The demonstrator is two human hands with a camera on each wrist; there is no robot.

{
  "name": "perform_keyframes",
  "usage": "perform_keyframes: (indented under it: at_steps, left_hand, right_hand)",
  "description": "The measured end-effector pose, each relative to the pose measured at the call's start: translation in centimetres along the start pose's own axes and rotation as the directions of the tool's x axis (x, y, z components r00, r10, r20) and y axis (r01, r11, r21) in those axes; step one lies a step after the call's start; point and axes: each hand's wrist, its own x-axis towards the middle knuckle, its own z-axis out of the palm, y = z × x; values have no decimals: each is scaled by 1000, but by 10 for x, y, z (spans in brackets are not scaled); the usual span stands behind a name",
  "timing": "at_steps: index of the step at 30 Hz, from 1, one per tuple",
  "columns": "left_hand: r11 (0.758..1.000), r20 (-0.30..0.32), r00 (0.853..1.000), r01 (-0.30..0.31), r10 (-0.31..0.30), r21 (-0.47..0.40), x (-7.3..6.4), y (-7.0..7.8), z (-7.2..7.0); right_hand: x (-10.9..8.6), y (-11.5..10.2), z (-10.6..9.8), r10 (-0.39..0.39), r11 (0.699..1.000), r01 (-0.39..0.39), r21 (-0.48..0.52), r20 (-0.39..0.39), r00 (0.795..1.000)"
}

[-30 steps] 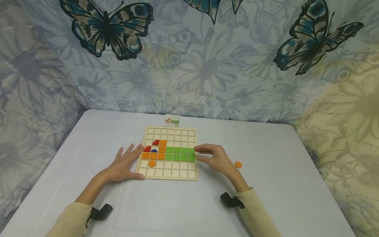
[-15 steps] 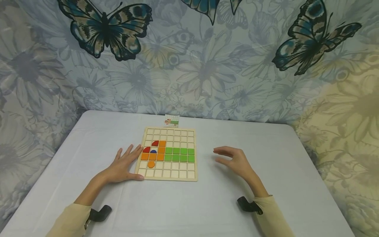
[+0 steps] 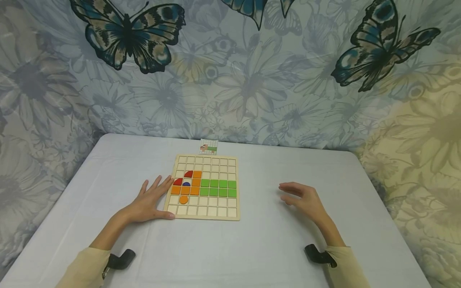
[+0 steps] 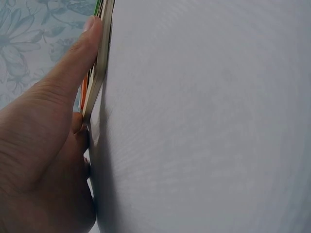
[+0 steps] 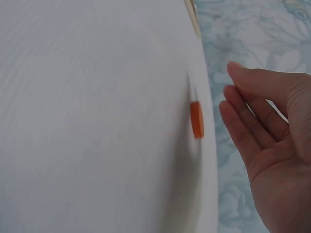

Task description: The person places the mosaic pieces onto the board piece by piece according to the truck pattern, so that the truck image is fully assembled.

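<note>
A square wooden grid board (image 3: 221, 211) lies on the table, with green square tiles (image 3: 218, 188), orange tiles (image 3: 185, 190), red quarter-round tiles (image 3: 188, 174) and a blue half-round tile in its cells. An orange disc (image 3: 183, 199) sits in a cell below the orange row. My left hand (image 3: 147, 204) has its fingers spread along the board's left side, thumb on the near left corner. Well right of the board, my right hand (image 3: 306, 202) hovers with loosely bent fingers and nothing in them. A loose orange disc (image 5: 197, 120) lies on the cloth near it in the right wrist view, hidden in the head view.
Behind the board lies a small printed card (image 3: 209, 147) with a coloured grid picture. A white cloth covers the table (image 3: 223, 256). Flower and butterfly fabric (image 3: 252, 80) rises at the table's back edge. Each wrist carries a black camera mount (image 3: 122, 259).
My right hand has left the board's right edge and moved right, over where the loose orange disc lay. The left hand stays at the board's left side.
</note>
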Motion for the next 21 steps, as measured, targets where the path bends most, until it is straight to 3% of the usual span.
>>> perform_keyframes:
  at_steps: [6,14,21]
  left_hand:
    - [1000,-2,1000,-2,2,12,1,-2,1]
    - [1000,-3,1000,-6,6,4,1,-3,2]
    - [1000,6,1000,1,-1,-7,1,-1,0]
  right_hand:
    - [-6,11,-9,-45,993,44,-108,-14,999]
    - [-8,16,-9,-83,991,84,-107,16,996]
    - [-9,17,-8,-71,987,75,-142,34,997]
